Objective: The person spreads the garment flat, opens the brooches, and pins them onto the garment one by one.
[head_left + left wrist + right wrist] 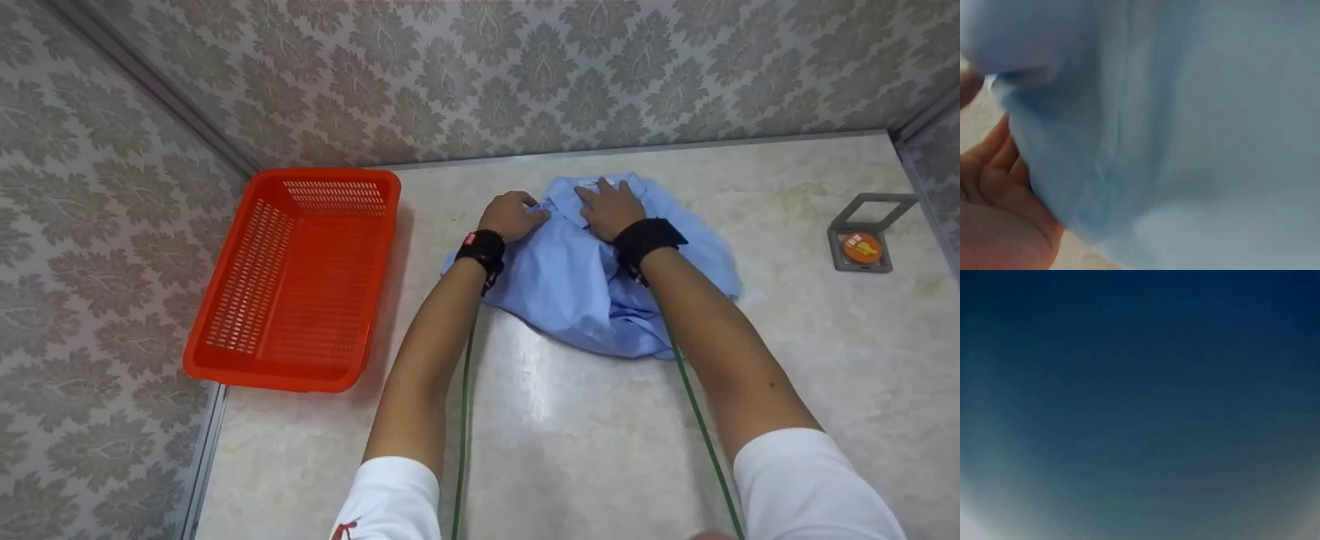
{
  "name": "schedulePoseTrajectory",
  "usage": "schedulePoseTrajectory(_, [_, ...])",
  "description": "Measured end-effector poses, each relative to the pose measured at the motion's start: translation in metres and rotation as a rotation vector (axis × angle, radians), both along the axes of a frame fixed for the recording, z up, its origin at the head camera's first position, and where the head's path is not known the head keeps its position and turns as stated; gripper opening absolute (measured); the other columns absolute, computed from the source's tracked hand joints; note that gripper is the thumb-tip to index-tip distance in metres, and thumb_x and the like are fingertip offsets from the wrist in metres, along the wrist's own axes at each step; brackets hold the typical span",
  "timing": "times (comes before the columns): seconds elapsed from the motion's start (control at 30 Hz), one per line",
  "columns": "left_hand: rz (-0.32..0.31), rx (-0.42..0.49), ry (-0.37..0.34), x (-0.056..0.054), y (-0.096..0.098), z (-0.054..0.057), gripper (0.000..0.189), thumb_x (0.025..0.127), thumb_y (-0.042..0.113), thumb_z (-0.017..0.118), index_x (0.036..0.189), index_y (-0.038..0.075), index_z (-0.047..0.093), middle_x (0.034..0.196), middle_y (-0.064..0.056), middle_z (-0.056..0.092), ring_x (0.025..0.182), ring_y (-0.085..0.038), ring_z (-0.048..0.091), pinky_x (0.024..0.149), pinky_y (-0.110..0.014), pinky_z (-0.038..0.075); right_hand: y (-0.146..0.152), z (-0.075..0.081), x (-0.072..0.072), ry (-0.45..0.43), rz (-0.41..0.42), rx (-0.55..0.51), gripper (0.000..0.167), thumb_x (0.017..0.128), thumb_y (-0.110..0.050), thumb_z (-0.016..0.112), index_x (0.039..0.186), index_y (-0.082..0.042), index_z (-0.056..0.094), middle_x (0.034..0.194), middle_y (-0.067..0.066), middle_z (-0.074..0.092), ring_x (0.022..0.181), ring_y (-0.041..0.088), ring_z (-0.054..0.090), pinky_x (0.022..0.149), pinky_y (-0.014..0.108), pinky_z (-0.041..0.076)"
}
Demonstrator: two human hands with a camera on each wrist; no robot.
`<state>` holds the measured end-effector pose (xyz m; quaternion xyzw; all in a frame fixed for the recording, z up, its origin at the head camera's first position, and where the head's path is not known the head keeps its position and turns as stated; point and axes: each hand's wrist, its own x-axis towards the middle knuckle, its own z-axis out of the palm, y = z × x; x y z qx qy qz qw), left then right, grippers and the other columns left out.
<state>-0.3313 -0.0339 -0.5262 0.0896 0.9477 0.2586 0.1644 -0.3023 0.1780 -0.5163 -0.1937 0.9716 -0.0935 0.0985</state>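
Observation:
A light blue collared shirt (577, 292) lies crumpled on the table, its collar toward the back wall. At the left side of the collar, my left hand (514, 216) pinches the fabric between thumb and fingers. The left wrist view shows that hand (1008, 197) at the left edge, some fingertips hidden behind the blue cloth (1230, 124). My right hand (613, 210) rests on the collar area with its fingers spread. Only dark, blurred blue cloth (1140, 405) fills the right wrist view, and the hand is hidden there.
An orange-red plastic basket (367, 315) with slotted walls stands left of the shirt. At the right lies a small grey case (840, 247), lid raised, with a round orange thing (862, 248) inside. Patterned wall panels (517, 82) border the table (555, 450). Green cables (463, 420) trail from both wrists.

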Motion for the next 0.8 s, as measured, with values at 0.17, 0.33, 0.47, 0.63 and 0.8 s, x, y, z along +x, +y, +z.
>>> schedulePoseTrajectory(0.17, [-0.045, 0.005, -0.118, 0.012, -0.021, 0.005, 0.064, 0.092, 0.054, 0.066, 0.135, 0.007, 0.063, 0.134, -0.009, 0.063, 0.122, -0.025, 0.058, 0.100, -0.037, 0.046, 0.001, 0.002, -0.002, -0.026, 0.004, 0.085, 0.051, 0.107, -0.022, 0.040, 0.154, -0.002, 0.035, 0.153, 0.034, 0.033, 0.143, 0.047, 0.029, 0.116, 0.059, 0.021])
schedulePoseTrajectory(0.33, [-0.093, 0.022, -0.247, 0.029, -0.037, 0.019, 0.077, 0.088, 0.059, 0.068, 0.138, 0.001, 0.059, 0.140, -0.014, 0.057, 0.128, -0.029, 0.054, 0.104, -0.040, 0.044, 0.000, 0.004, -0.001, -0.047, -0.017, 0.069, 0.051, 0.107, -0.021, 0.041, 0.155, -0.003, 0.035, 0.154, 0.034, 0.032, 0.140, 0.050, 0.030, 0.115, 0.059, 0.023])
schedulePoseTrajectory(0.47, [-0.103, 0.074, -0.296, 0.048, -0.050, 0.025, 0.082, 0.085, 0.062, 0.069, 0.137, 0.000, 0.058, 0.134, -0.013, 0.061, 0.122, -0.027, 0.057, 0.102, -0.039, 0.045, -0.001, 0.004, 0.000, -0.064, -0.043, 0.050, 0.052, 0.107, -0.021, 0.041, 0.155, -0.004, 0.035, 0.153, 0.036, 0.030, 0.135, 0.057, 0.033, 0.112, 0.061, 0.027])
schedulePoseTrajectory(0.63, [-0.137, 0.173, -0.353, 0.081, -0.064, 0.029, 0.054, 0.081, 0.058, 0.075, 0.097, 0.007, 0.066, 0.083, -0.002, 0.061, 0.077, -0.017, 0.058, 0.068, -0.030, 0.046, -0.002, 0.004, 0.001, -0.083, -0.052, 0.045, 0.052, 0.107, -0.021, 0.042, 0.156, -0.006, 0.034, 0.154, 0.037, 0.027, 0.131, 0.062, 0.034, 0.110, 0.063, 0.031])
schedulePoseTrajectory(0.8, [-0.229, 0.329, -0.360, 0.113, -0.070, 0.026, 0.038, 0.082, 0.045, 0.080, 0.087, 0.013, 0.061, 0.067, 0.004, 0.047, 0.059, -0.012, 0.047, 0.053, -0.027, 0.038, -0.002, 0.006, 0.001, -0.081, -0.067, 0.043, 0.052, 0.106, -0.020, 0.044, 0.156, -0.007, 0.035, 0.154, 0.036, 0.029, 0.130, 0.062, 0.035, 0.108, 0.063, 0.033])
